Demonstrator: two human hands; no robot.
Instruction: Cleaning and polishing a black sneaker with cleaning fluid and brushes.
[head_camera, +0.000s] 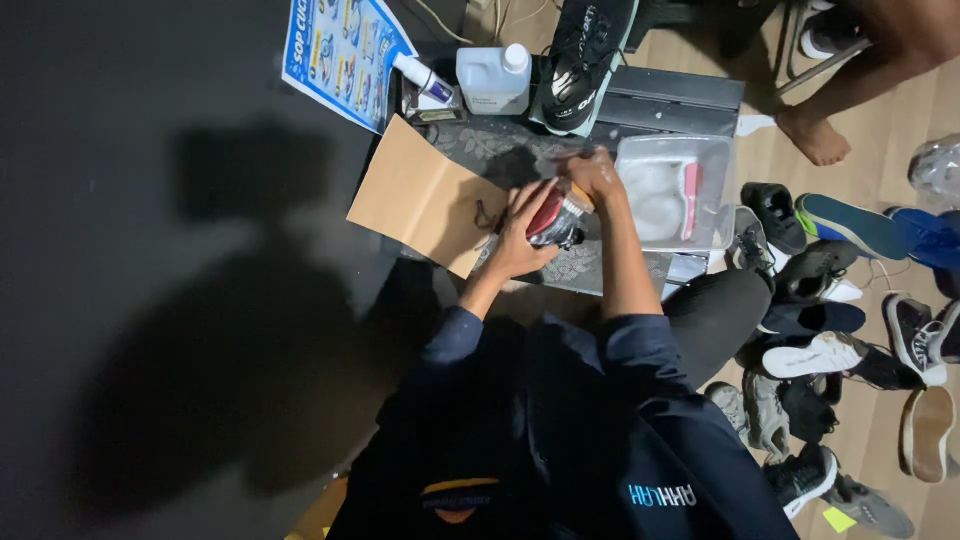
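My left hand (520, 235) grips a dark shoe with a red lining (553, 218) over a low patterned table (500, 150). Just beyond it my right hand (592, 175) is closed on what looks like a brush with an orange-brown handle (580, 195), pressed against the shoe. A sheet of brown cardboard (425, 195) lies to the left of the shoe, and a clear plastic tub of foamy water (672, 190) holding a pink item stands to the right.
At the table's far edge stand a white jug (493, 78), a small white tube (425, 78), a blue printed sheet (340, 55) and a black sneaker (585, 60). Several shoes (830, 330) litter the wooden floor at right. Another person's bare foot (815, 135) is at top right.
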